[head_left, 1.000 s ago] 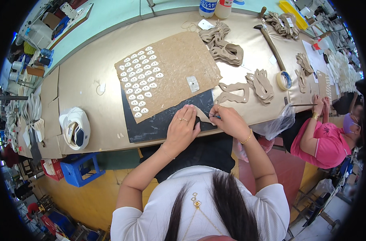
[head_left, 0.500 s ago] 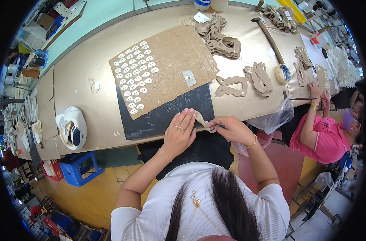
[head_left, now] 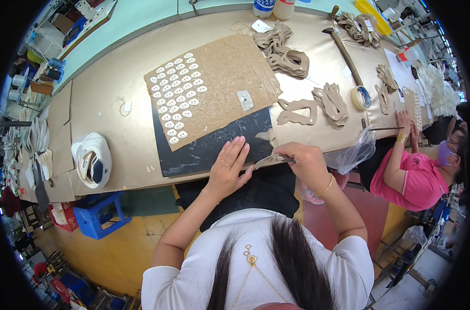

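At the near edge of the table, my left hand (head_left: 228, 164) lies with its fingers stretched out over the black mat (head_left: 209, 150). Its thumb is at the end of a narrow beige piece (head_left: 268, 158), thin and bent, which looks like cut material. From the other side my right hand (head_left: 307, 159) is closed around a slim dark tool (head_left: 287, 159), its tip close to that piece; its exact kind is too small to tell. Beyond the hands, a brown sheet (head_left: 224, 82) overlaps the mat, with rows of small white pieces (head_left: 177, 99) on its left part.
Stacks of beige cut-outs (head_left: 331, 105) lie right of the mat. Behind them are a hammer (head_left: 346, 54) and a tape roll (head_left: 360, 98). A white cap-like item (head_left: 92, 161) rests at left. A co-worker in pink (head_left: 408, 173) works at right. Below stands a blue stool (head_left: 98, 214).
My right hand has shifted slightly right and turned. My left fingers have spread and no longer cover the beige piece, which now shows more of its length. The view has moved a little.
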A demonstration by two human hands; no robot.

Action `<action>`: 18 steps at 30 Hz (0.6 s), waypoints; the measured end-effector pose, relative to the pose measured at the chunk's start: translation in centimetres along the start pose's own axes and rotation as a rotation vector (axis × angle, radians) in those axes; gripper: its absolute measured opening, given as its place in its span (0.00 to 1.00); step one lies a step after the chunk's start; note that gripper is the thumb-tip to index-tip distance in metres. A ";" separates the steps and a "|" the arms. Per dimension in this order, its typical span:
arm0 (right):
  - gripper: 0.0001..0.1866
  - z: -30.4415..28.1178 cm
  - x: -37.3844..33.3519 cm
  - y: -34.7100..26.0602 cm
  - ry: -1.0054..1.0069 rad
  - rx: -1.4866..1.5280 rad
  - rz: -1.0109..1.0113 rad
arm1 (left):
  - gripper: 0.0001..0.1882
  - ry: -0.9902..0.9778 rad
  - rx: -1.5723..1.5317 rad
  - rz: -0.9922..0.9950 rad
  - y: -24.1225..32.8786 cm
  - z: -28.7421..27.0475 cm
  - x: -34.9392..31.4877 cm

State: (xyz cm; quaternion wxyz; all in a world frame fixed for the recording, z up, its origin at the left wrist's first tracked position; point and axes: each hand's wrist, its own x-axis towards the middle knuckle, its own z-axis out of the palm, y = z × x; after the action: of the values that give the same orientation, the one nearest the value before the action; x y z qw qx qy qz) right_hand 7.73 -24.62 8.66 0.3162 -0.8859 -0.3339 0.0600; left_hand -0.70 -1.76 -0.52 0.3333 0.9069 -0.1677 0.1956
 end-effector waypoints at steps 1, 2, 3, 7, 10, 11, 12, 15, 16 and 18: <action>0.15 -0.3 -0.1 0.0 0.023 -0.028 -0.005 | 0.36 0.006 0.011 0.006 0.0 0.1 0.0; 0.14 -0.8 -0.2 0.0 0.019 -0.053 -0.001 | 0.35 0.009 0.019 0.011 0.0 0.1 -0.1; 0.13 -1.4 -0.3 -0.1 0.015 -0.078 0.003 | 0.35 0.012 0.025 0.018 0.0 0.2 -0.1; 0.08 -4.5 -0.5 -1.8 -0.084 -0.253 0.151 | 0.32 0.032 0.030 0.035 -0.1 0.5 -0.3; 0.08 -7.8 -0.8 -1.1 -0.188 -0.092 0.241 | 0.30 0.049 0.020 0.053 -0.3 0.5 -0.3; 0.09 -8.6 -1.1 -0.4 -0.221 -0.104 0.304 | 0.30 0.055 0.025 0.057 -0.2 0.6 -0.2; 0.10 -9.2 -1.3 0.5 -0.254 -0.115 0.367 | 0.29 0.061 0.031 0.060 -0.1 0.6 -0.1; 0.10 -11.0 -1.5 2.2 -0.276 -0.078 0.423 | 0.26 0.081 0.053 0.073 -0.2 0.9 -0.2; 0.10 -11.2 -1.2 2.3 -0.272 -0.081 0.487 | 0.26 0.085 0.070 0.075 -0.3 0.8 -0.2; 0.11 -11.5 -1.3 2.8 -0.266 -0.072 0.597 | 0.25 0.090 0.082 0.078 -0.1 1.1 -0.1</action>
State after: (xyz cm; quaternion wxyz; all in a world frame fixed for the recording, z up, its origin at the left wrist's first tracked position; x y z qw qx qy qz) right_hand 11.97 -33.06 15.98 0.2070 -0.9396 -0.1000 0.2535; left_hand -0.45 -2.38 -1.34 0.2950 0.9029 -0.1798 0.2557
